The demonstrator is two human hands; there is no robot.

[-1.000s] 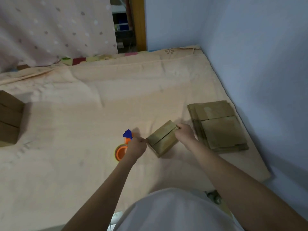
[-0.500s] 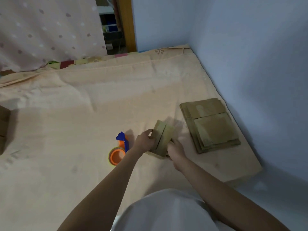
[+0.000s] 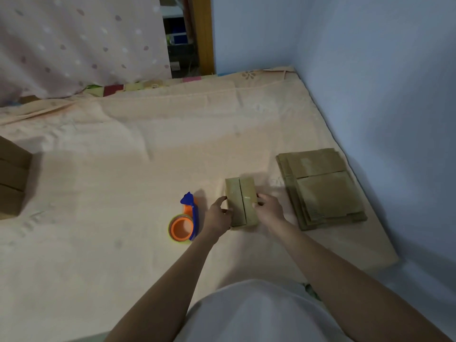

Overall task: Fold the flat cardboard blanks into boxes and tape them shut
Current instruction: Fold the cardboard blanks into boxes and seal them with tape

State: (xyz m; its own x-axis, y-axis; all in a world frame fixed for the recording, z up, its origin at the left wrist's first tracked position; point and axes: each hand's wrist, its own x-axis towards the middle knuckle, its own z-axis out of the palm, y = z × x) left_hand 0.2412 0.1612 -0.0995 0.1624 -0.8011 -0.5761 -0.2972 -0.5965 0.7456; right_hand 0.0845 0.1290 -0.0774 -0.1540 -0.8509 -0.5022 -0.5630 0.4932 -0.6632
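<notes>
Fingers of the left hand are curling around the left side of a small cardboard box, with the thumb up near the top edge. On the other side, the right hand is gripping the right side of the same box, its fingers bending onto the top face. Both hands are holding the box between them.

The box is sitting on the bed sheet, in front of the person and a little to the right. Its long side is pointing away from the person, toward the far end of the bed. Two top flaps are lying flat and meeting in a line down the middle, and that line is running the same way as the long side. Whether tape is covering that line cannot be told.

Just left of the left hand, a tape dispenser is lying on the sheet. It is orange with a blue handle, and the blue tip is pointing away from the person.

To the right of the box, near the blue wall, a stack of flat cardboard blanks is lying on the sheet. The stack and the box are not touching.

Far off at the left edge, a pile of brown boxes is sitting on the sheet.
</notes>
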